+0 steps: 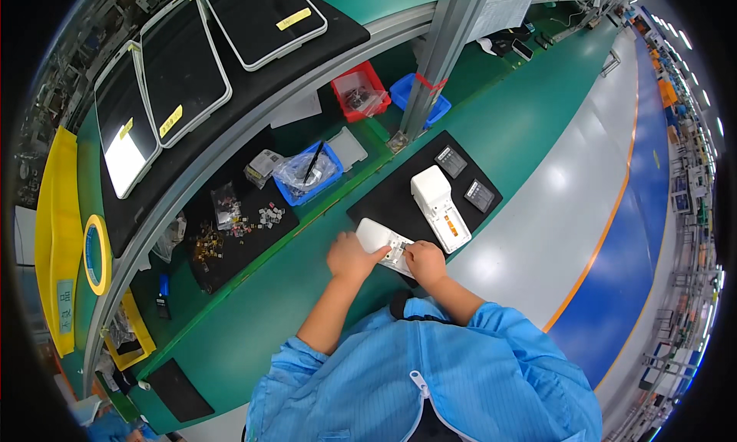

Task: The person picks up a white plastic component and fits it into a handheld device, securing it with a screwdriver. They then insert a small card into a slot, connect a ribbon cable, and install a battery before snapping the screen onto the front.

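A person in a blue striped work jacket (491,365) is working with both hands at a green workbench (269,319). A white handheld device (371,233) is lying tilted along the left edge of a black mat (384,200), its small-part recess facing up. The left hand (351,258) is half closing around the device's left side, its thumb pressing flat beside the recess. The right hand (426,262) is curling over the device's other end, its fingertips meeting close together at the recess; whether they are pinching any small part, one cannot tell.

A second white handheld device (431,188) is resting apart on the same mat, its narrower end reaching the near edge and showing an orange strip (451,225) in an open compartment. Two flat black batteries are lying beyond it, one (451,162) near the mat's far corner, the other (479,195) near its right corner.

Past the workbench's green ledge, a blue bin (311,193) is holding clear bags and a black pen-like stick, and a red bin (359,116) is standing farther off. Small loose parts (270,215) are scattering over another black mat (253,251), near its right edge.
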A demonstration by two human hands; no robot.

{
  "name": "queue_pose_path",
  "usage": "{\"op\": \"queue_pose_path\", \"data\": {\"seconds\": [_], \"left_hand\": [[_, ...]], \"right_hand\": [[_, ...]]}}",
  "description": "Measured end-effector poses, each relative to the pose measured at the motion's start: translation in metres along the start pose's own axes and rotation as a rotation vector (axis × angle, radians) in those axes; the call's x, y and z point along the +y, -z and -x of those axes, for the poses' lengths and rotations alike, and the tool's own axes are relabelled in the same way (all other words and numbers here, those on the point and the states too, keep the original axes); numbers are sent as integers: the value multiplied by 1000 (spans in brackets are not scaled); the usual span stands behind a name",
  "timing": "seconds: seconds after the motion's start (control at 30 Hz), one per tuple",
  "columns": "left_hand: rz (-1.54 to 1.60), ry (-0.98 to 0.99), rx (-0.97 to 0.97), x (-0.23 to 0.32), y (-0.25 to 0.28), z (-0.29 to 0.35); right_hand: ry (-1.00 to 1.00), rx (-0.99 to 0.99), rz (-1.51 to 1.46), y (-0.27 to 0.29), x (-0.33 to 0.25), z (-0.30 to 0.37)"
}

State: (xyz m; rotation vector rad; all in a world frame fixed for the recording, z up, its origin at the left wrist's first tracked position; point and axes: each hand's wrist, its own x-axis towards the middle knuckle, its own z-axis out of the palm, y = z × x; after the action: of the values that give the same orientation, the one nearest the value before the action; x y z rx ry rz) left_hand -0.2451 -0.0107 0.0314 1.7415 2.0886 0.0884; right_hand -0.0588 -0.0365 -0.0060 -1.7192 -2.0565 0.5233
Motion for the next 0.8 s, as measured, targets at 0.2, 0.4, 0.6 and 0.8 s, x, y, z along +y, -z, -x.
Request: {"op": "queue_pose_path", "data": {"seconds": [0.2,0.4,0.6,0.8], "left_hand": [[-18,-1,-18,0,1,-2],[-24,2,-14,1,0,0],[-29,0,-17,3,3,0],[-17,-45,40,0,1,0]], "right_hand": [[-2,79,-146,-2,5,6],[-119,123,-317,-3,7,13],[-121,146,-371,-1,9,11],[-27,115,-249,-4,7,4]]}}
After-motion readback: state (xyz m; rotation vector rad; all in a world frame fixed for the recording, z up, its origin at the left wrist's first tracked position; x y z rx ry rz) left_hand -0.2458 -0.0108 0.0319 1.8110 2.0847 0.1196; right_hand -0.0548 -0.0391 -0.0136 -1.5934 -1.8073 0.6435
